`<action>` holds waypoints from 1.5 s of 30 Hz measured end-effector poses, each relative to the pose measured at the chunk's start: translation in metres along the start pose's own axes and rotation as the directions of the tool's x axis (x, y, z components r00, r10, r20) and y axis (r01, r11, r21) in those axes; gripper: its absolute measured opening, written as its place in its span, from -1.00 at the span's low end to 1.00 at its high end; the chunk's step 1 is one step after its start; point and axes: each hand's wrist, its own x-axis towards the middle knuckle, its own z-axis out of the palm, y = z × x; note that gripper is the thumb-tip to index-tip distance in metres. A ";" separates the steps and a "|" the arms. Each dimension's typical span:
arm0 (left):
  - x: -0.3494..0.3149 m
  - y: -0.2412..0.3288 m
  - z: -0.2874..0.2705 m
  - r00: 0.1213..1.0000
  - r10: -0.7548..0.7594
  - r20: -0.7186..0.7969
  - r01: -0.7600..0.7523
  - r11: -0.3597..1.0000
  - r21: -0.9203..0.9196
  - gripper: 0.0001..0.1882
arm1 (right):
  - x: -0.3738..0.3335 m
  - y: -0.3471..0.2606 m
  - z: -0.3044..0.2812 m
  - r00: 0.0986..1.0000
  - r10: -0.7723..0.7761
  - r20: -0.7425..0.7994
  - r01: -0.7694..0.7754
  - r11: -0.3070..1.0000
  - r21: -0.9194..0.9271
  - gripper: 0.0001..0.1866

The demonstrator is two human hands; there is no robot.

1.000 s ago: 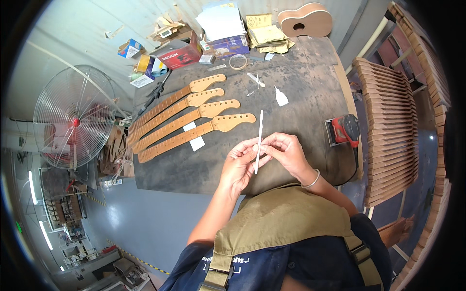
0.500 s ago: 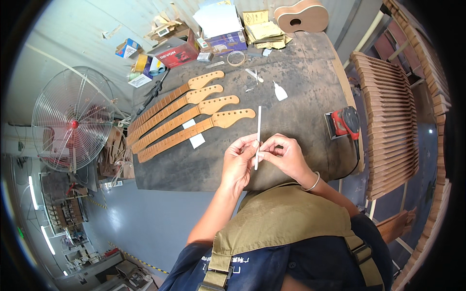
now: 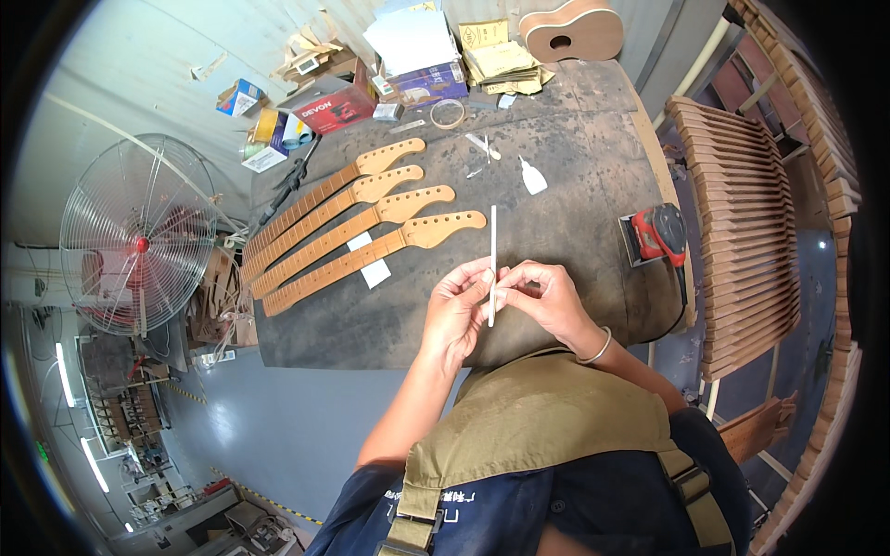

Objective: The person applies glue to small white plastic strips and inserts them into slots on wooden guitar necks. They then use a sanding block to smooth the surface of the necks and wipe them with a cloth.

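On the dark workbench (image 3: 575, 139) lie four wooden guitar necks (image 3: 357, 227) side by side. At its near edge, the left hand (image 3: 456, 310) and right hand (image 3: 547, 301) both pinch a thin white strip (image 3: 493, 243), held upright between fingertips.

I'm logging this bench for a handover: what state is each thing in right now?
Thin white strip: upright, pinched near its lower end by both hands.
Left hand: shut on the strip.
Right hand: shut on the strip.
Four guitar necks: flat on the bench, side by side.
Red sander: resting at the bench's right edge.
Fan: spinning or not, cannot tell.
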 end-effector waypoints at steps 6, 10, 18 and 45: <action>0.008 0.000 0.001 0.999 0.012 0.030 -0.015 0.996 0.090 -0.77 | 0.007 -0.007 -0.007 0.996 0.079 0.029 -0.080 0.996 0.044 -0.91; 0.015 0.001 0.002 0.997 0.011 0.072 -0.020 0.992 0.123 -0.76 | 0.013 -0.006 -0.013 0.994 0.093 0.050 -0.097 0.993 0.074 -0.94; 0.034 0.003 0.000 0.994 -0.047 0.094 0.039 0.995 0.087 -0.76 | 0.028 0.001 -0.020 1.000 0.011 0.000 -0.011 0.998 0.062 -0.89; 0.081 0.012 -0.001 0.997 -0.001 -0.077 0.011 0.992 0.128 -0.81 | 0.194 0.107 -0.122 0.850 -0.407 -0.333 -0.076 0.532 -0.843 -0.64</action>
